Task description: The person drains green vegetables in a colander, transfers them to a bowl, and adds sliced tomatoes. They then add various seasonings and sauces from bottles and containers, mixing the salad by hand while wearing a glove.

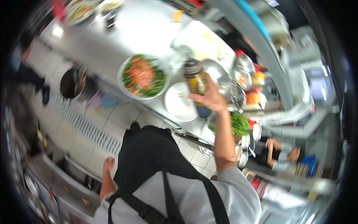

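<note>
My right hand [210,96] is around a dark sauce bottle [197,84] with a yellow label that bears writing. The bottle is above the steel worktable [139,30], beside a round white plate or lid [179,102]. To its left, a white bowl [122,86] holds leafy greens [159,79] topped with shredded orange-red food [139,72]. A shiny steel bowl [216,74] lies just beyond my right hand. My left hand [109,163] hangs low at my side, away from the table; its fingers are blurred.
A white cutting board [205,39] lies at the back. Green lettuce [239,124] and several containers crowd the right end. Filled plates [81,12] are at the far left. A dark bin [73,84] stands on the floor near a drain grate [86,126]. Other people [282,156] are around.
</note>
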The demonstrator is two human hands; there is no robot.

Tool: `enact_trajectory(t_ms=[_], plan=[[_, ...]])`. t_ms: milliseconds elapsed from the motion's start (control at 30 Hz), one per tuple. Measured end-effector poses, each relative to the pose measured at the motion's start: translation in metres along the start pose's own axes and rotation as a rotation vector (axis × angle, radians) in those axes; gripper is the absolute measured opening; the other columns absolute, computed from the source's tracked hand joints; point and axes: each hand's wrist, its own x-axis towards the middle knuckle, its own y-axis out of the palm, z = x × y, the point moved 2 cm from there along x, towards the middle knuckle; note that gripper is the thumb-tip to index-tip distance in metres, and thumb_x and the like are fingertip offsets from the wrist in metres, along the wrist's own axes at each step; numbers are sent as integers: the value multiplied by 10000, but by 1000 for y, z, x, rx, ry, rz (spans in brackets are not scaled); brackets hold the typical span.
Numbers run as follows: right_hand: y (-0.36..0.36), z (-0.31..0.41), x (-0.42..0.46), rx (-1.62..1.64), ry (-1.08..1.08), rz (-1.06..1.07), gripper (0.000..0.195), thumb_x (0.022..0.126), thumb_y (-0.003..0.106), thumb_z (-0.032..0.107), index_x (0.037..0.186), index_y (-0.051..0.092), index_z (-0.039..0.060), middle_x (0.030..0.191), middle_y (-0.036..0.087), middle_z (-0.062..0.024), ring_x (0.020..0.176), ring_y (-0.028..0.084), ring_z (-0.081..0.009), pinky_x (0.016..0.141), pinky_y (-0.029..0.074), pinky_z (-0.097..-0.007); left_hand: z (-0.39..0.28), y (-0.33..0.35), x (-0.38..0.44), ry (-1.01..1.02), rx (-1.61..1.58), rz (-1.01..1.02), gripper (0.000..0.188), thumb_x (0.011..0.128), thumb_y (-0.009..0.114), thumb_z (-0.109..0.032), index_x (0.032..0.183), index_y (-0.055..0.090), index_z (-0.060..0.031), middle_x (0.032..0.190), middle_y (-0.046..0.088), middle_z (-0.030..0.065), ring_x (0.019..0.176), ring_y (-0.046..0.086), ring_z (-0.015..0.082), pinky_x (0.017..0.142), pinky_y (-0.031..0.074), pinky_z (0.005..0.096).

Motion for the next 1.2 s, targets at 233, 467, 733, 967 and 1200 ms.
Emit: enact_trajectory(t_ms=[233,467,733,967,1200], plan=[[-33,-16,-76,618,-116,-342,1082,634,932,286,1483,320,15,1397,499,-114,1323,444,-211,1131,323,-365,-53,-24,53,-18,154,92,228,973,585,-183,1097,613,7,920,666,59,856,639,195,792,520,340],[-143,-67,-208,817,-286,-851,1009,622,905,522,1340,441,-13,1115,632,-167,1038,651,-306,883,541,-436,-138,-1,97,-8,87,189,289,968,610,-226,1116,635,21,986,692,82,909,633,160,823,500,305],[-233,-190,-317,291,-210,-1493,716,754,821,224,1320,458,-21,1152,629,-184,1063,638,-280,964,496,-416,-194,56,116,87,201,336,378,970,600,-235,1218,588,50,1032,697,128,946,648,177,856,508,306],[-261,-270,-279,459,-170,-1437,711,740,827,161,1319,443,10,1194,627,-136,1087,627,-239,998,474,-377,-234,86,92,71,234,271,400,969,599,-235,1242,571,56,1039,695,136,950,649,178,863,509,305],[-236,-332,-240,439,69,-1160,913,638,925,210,1351,385,26,1234,578,-123,1143,579,-231,1001,462,-383,-253,107,25,142,312,160,437,968,599,-230,1279,535,70,1064,690,149,976,650,178,873,510,310]])
